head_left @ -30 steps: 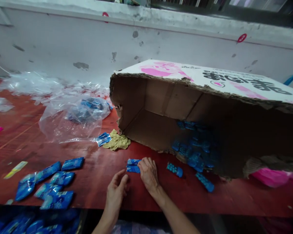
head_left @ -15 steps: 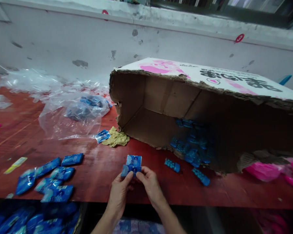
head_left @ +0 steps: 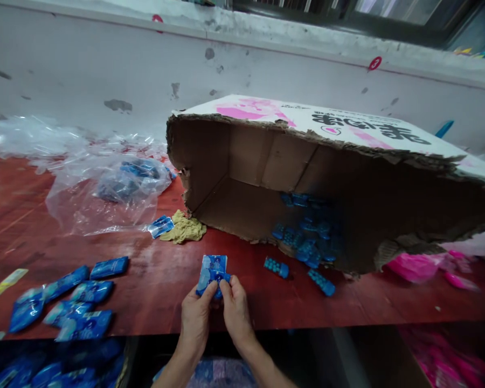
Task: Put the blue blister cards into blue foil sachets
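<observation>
Both hands meet over the front of the red table. My left hand (head_left: 194, 313) and my right hand (head_left: 236, 312) pinch a small blue printed packet (head_left: 207, 279) between thumbs and fingers. Just beyond it is a blue printed piece (head_left: 215, 262); I cannot tell whether it is part of the same packet or lies apart. To the right, two blue bumpy pieces (head_left: 276, 267) rest on the table by the carton's edge. Several filled blue packets (head_left: 92, 291) lie loosely grouped at the left.
A torn cardboard carton (head_left: 246, 210) lies on its side, with several blue bumpy pieces (head_left: 307, 237) inside. Clear plastic bags (head_left: 101, 210) and a yellowish lump (head_left: 184, 227) sit at its left. Below the table edge are more blue packets (head_left: 48, 374) and pink items (head_left: 440, 355).
The view has swung slightly to the right, so the scene sits further left. My hands still grip the packet, which has tilted, and the thumbs have shifted on it.
</observation>
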A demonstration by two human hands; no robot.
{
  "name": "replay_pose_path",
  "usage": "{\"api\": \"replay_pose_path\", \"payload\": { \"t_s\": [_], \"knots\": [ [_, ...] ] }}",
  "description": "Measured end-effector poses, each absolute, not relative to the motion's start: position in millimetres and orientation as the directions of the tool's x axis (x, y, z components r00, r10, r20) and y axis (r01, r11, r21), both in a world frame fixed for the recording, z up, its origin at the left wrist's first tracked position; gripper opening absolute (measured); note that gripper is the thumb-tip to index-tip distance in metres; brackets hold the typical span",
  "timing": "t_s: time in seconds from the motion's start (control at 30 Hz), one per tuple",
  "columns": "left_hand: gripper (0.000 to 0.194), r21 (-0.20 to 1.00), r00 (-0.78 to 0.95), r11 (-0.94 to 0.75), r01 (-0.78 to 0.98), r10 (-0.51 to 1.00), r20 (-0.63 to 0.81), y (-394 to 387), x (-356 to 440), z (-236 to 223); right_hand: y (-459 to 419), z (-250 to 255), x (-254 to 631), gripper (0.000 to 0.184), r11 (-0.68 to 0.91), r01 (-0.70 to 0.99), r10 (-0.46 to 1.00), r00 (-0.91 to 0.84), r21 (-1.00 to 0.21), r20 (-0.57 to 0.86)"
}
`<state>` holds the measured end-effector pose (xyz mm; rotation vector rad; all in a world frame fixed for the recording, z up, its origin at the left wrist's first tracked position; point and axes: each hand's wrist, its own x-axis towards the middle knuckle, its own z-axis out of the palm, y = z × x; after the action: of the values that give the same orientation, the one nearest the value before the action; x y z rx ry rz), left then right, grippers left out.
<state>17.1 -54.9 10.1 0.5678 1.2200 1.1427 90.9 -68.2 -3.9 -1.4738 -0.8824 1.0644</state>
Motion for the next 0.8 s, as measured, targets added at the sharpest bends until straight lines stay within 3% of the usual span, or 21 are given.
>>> {"api": "replay_pose_path", "payload": {
  "t_s": [0.17, 0.37, 0.57, 0.67, 0.8],
  "knots": [
    [0.029, 0.827, -0.065, 0.391, -0.403, 0.889, -0.452, -54, 21, 8, -67, 0, 90, 0.021, -0.156, 0.012, 0.9, 0.414, -0.988, -0.137],
    [0.024, 0.82, -0.032, 0.406, -0.403, 0.889, -0.457, -54, 21, 11, -69, 2, 98, 0.018, -0.147, -0.152, 0.942, 0.28, -0.977, -0.185],
    [0.033, 0.734, 0.005, 0.459, -0.501, 0.85, -0.527, -54, 24, 15, -67, 2, 96, 0.024, -0.192, -0.197, 0.916, 0.317, -0.961, -0.247],
    [0.033, 0.693, 0.156, 0.543, -0.475, 0.827, -0.54, -54, 19, 18, -68, 6, 102, 0.028, -0.156, -0.112, 0.927, 0.328, -0.981, -0.185],
    [0.03, 0.653, 0.171, 0.599, -0.464, 0.783, -0.598, -56, 11, 18, -72, 16, 117, 0.033, -0.096, -0.006, 0.959, 0.266, -0.995, -0.094]
  ]
}}
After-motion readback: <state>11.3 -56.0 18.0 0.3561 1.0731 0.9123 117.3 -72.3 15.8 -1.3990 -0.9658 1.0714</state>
